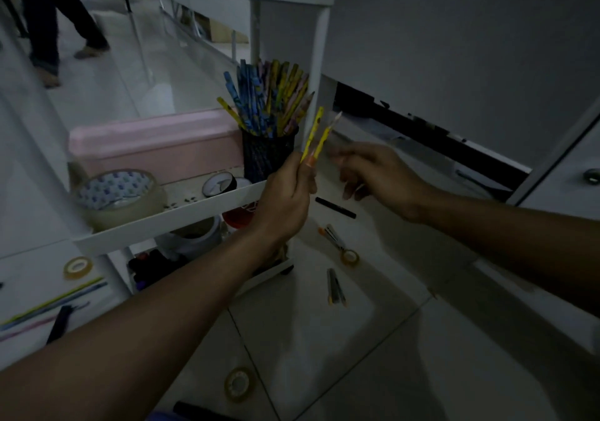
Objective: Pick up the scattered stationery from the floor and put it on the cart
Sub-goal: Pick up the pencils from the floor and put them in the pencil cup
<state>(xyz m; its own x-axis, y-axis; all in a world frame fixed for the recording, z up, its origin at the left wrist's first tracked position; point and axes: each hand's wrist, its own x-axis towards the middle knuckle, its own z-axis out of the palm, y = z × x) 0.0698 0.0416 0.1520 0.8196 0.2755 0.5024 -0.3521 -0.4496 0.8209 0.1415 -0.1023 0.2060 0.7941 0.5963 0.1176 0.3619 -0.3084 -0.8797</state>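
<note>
The left hand (285, 193) is curled round the lower ends of two yellow pencils (313, 135), holding them upright with their tips pointing toward one o'clock, right in front of the white post (316, 73) of the white plastic cart (168, 217). The right hand (376, 177) hovers just beside them at three o'clock, blurred, its fingers loosely bent; whether it pinches anything I cannot tell. At eleven o'clock from the held pencils, on the cart's middle shelf, stands a black mesh pencil cup (268, 154) crammed with blue and yellow pencils, close enough that the grasped pair nearly touches its rim. Farther along that shelf at nine o'clock sit a small black-and-white tape roll (219, 184), a large roll of clear packing tape (120, 198) and a long pink box (156, 146). Below the hands, on the pale tiled floor (373, 339), lie a black marker (336, 208), a few pens with a small tape ring (349, 256) at five o'clock, two more pens (336, 287) and another tape ring (238, 385) at six o'clock. A grey cabinet front (454, 47) closes off the right side; open floor stretches beneath the arms.
</note>
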